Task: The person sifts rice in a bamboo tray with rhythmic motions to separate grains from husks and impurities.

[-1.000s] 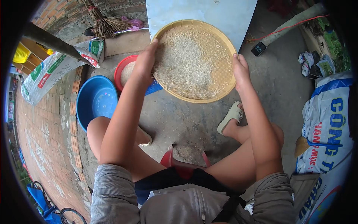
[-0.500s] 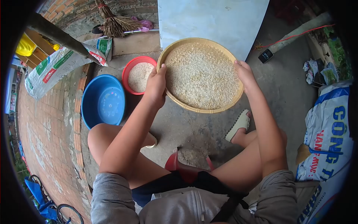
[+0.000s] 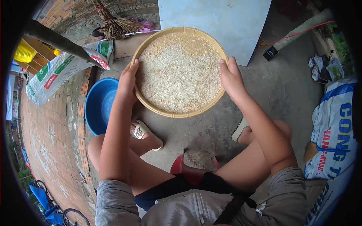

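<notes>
A round bamboo winnowing basket [image 3: 177, 114] is held up in front of me between both hands. Pale rice grains [image 3: 175, 75] are spread across it, with browner grains or husks toward the far rim. My left hand [image 3: 128, 81] grips the basket's left rim, thumb on top. On the opposite side my right hand [image 3: 231, 78] holds the right rim, its thumb also over the edge. The fingers beneath the basket are hidden.
A blue plastic basin [image 3: 98, 103] stands on the floor at left, partly behind my left arm. Beyond the basket is a pale board [image 3: 241, 30]. A straw broom [image 3: 117, 26] lies at the back wall, and printed sacks [image 3: 332, 132] are at right.
Both hands have carried the basket to the left, and it looks larger in view. It now covers the red bowl of rice that showed beside the blue basin. The rice has shifted within the basket.
</notes>
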The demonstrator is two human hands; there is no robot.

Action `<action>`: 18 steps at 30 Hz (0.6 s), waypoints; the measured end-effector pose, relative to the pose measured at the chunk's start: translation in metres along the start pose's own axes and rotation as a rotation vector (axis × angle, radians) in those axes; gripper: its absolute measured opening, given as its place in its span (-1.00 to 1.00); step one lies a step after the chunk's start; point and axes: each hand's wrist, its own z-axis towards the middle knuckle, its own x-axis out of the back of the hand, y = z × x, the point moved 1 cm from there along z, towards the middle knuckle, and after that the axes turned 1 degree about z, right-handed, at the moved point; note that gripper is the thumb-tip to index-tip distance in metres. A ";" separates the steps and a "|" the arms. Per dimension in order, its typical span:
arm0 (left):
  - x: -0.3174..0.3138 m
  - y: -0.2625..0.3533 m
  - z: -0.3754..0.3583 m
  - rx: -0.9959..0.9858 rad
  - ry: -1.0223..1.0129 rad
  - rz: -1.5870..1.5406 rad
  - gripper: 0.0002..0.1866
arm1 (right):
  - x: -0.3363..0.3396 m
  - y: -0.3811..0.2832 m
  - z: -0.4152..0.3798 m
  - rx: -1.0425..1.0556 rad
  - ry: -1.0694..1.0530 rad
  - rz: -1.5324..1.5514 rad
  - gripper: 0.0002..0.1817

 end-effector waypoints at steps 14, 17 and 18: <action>0.007 0.014 -0.006 0.033 0.093 -0.016 -0.65 | -0.012 -0.009 0.002 -0.180 -0.065 0.017 -0.71; -0.014 -0.018 -0.012 0.026 0.257 -0.014 -0.64 | 0.007 -0.008 0.027 -0.087 -0.020 0.012 -0.72; -0.018 -0.035 -0.012 -0.034 0.286 -0.017 -0.63 | 0.013 -0.004 0.037 -0.085 -0.020 0.015 -0.72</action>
